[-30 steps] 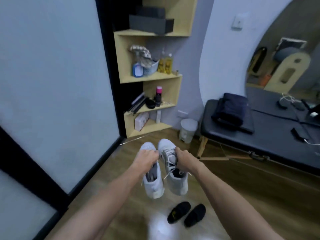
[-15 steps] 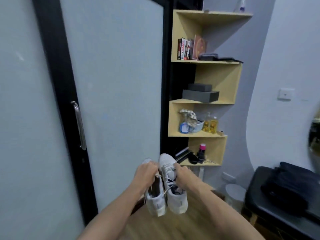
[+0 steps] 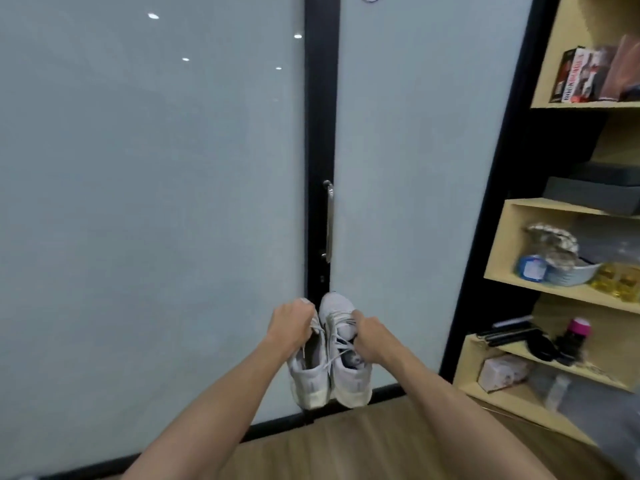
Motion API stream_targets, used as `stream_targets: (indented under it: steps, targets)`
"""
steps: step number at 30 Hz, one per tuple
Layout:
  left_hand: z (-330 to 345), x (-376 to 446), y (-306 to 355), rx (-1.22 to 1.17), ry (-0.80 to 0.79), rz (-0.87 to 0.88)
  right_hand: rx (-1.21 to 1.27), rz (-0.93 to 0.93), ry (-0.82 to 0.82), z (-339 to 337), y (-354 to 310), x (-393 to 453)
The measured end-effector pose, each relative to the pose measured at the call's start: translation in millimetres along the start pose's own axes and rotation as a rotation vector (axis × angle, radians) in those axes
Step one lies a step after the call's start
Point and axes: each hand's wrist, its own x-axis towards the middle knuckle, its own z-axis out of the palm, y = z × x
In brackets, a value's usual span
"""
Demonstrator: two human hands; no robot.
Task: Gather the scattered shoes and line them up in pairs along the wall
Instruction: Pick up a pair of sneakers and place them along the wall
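Two white lace-up sneakers hang side by side in the air in front of the frosted glass door (image 3: 408, 168). My left hand (image 3: 290, 327) grips the left sneaker (image 3: 309, 379) at its tongue and collar. My right hand (image 3: 369, 337) grips the right sneaker (image 3: 346, 375) the same way. Both heels point down toward me and the toes point up. The shoes hang above the wooden floor (image 3: 363, 448), close to the door's black bottom rail. No other shoes are in view.
A black door frame with a metal handle (image 3: 328, 221) runs up the middle. At the right stands a stepped wooden shelf unit (image 3: 498, 244) holding books, grey boxes, a basket, bottles and small items down to floor level.
My view has swung left, away from the massage table and the black shoes on the floor, to face the glass door. Both hands have kept their grip on the white sneakers.
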Motion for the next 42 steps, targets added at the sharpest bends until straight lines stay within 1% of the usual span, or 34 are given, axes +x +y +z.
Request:
stream_targets:
  steps: [5, 8, 13, 17, 23, 28, 31, 35, 37, 42]
  targets:
    - [12, -69, -128, -0.043, -0.012, -0.199, -0.013, -0.156, -0.132, 61, -132, 25]
    - [17, -118, -209, -0.098, -0.004, -0.339, -0.037, -0.256, -0.181, 101, -218, 35]
    - [24, -204, -340, -0.219, -0.017, -0.560, -0.071, -0.407, -0.257, 172, -360, 39]
    - [28, -273, -424, -0.239, -0.033, -0.700, -0.098, -0.516, -0.315, 230, -460, 30]
    - [33, -364, -521, -0.121, -0.048, -0.865, -0.135, -0.694, -0.436, 304, -591, 15]
    - [40, -434, -591, -0.030, -0.111, -1.030, -0.153, -0.872, -0.498, 358, -685, 6]
    - [48, -462, -632, 0.010, -0.163, -1.079, -0.164, -0.957, -0.541, 392, -735, 5]
    - [61, -483, -683, 0.044, -0.248, -1.135, -0.174, -1.024, -0.638, 436, -791, 13]
    - [68, -492, -709, 0.062, -0.315, -1.144, -0.187, -1.035, -0.688, 455, -818, 21]
    - [87, -516, -768, 0.050, -0.417, -1.185, -0.180, -1.044, -0.807, 493, -878, 38]
